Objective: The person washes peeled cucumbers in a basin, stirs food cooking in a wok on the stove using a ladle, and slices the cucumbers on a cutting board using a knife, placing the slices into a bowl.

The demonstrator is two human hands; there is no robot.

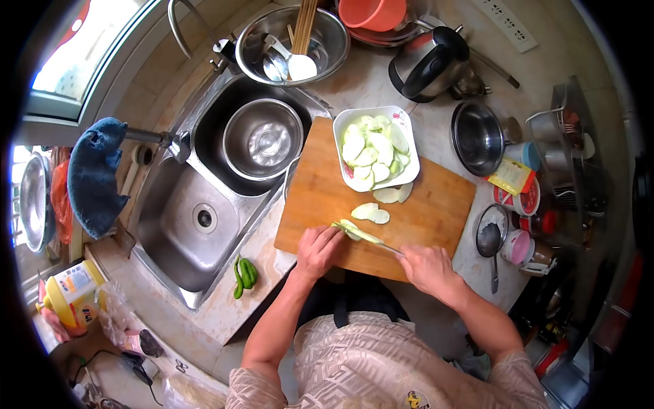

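My right hand is closed round the handle of a knife, whose blade points left over the front of the wooden cutting board. Fingers curled, my left hand grips a pale green vegetable piece, perhaps zucchini, mostly hidden under them. Pale slices lie against the blade. Just beyond it are a few loose slices on the board. A white square bowl heaped with similar slices stands at the board's far edge, with further slices beside its near rim.
Left of the board is a double sink with a steel basin in its far compartment. Green peppers lie on the counter. Behind are a steel bowl with utensils and a kettle. Dark bowl and ladle sit right.
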